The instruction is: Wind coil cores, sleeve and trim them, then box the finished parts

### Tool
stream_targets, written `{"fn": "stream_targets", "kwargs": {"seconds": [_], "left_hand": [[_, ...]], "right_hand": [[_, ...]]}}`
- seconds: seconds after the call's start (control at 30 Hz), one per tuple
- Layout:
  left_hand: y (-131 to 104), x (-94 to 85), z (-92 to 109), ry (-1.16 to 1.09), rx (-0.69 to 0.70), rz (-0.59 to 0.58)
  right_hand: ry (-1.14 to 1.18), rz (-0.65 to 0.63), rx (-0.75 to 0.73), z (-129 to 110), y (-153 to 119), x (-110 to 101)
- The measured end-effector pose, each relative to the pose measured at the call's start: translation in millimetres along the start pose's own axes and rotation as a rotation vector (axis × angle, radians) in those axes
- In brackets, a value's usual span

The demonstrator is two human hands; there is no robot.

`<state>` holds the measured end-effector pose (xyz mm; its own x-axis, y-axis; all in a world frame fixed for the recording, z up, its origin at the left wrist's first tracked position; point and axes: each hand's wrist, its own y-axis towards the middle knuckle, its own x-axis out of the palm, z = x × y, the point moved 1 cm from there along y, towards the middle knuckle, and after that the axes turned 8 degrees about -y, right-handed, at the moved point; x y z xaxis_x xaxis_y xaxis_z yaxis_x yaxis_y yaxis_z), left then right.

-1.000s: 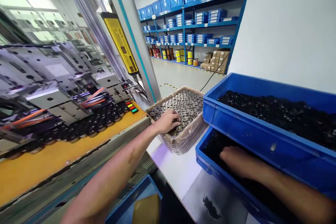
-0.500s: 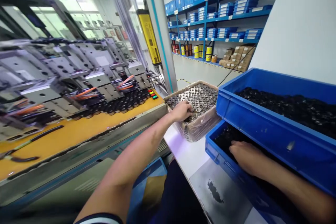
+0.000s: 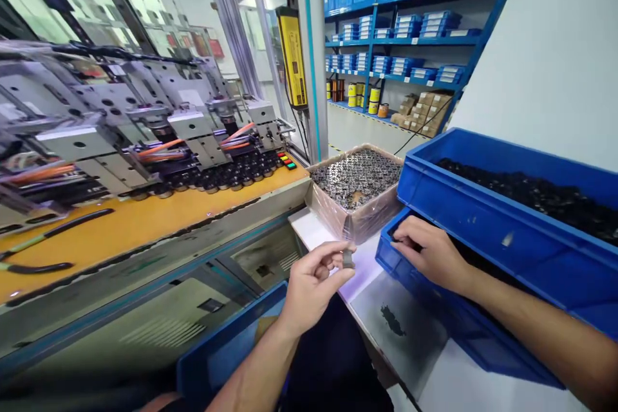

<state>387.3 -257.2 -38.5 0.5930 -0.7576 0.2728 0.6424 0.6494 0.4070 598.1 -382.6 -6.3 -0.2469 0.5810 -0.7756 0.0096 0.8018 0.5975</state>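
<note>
Left hand (image 3: 316,277), lower centre of frame: thumb and fingers pinched together on a small dark part (image 3: 347,260), held in the air just in front of the table (image 3: 333,251) edge. Right hand (image 3: 427,251), right of centre: fingers curled over the near rim of the lower blue bin (image 3: 386,256), fingertips dipped among the black parts inside; whether it grips anything cannot be told. The two hands are near each other but apart.

Just above the left hand, a cardboard box (image 3: 357,222) wrapped in clear film sits at the far corner of the table, filled with small metallic parts. It touches or nearly touches the lower blue bin on its right. An upper blue bin (image 3: 463,203), also loaded with black parts, overhangs the lower one at right. A grey sheet (image 3: 410,335) with a dark smudge lies on the table below the right hand.

Left half of frame: a machine (image 3: 145,135) with an orange deck (image 3: 145,222), a row of black parts along it, and small coloured buttons (image 3: 287,163) at its right end. Black tools lie on the deck at far left.

A yellow strip (image 3: 293,58) on the post carries black writing, too small to read. Blue shelving (image 3: 410,45) at upper centre holds labelled bins; labels unreadable.

Open room: the gap between machine and table, at bottom centre.
</note>
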Motion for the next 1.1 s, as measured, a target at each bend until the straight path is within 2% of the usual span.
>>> {"fn": "stream_targets", "kwargs": {"seconds": [0.13,0.27,0.47,0.57,0.8,1.1], "left_hand": [[-6,9.5,1,-0.163,-0.049,0.024],[-10,11.9,-6,-0.275,-0.116,0.025],[-11,8.4,-20,-0.363,-0.217,0.034],[-11,4.7,-20,-0.329,-0.19,0.047],[-17,4.0,-15,-0.28,-0.083,-0.002],[-15,5.9,-10,-0.222,-0.076,-0.009]], "right_hand": [[0.147,0.085,-0.193,-37,15,6],[0.23,0.141,-0.186,-53,5,14],[0.31,0.098,-0.152,-53,-3,18],[0.33,0.073,-0.146,-52,-2,21],[0.362,0.055,-0.137,-53,-7,28],[0.35,0.055,-0.146,-58,-7,24]]}}
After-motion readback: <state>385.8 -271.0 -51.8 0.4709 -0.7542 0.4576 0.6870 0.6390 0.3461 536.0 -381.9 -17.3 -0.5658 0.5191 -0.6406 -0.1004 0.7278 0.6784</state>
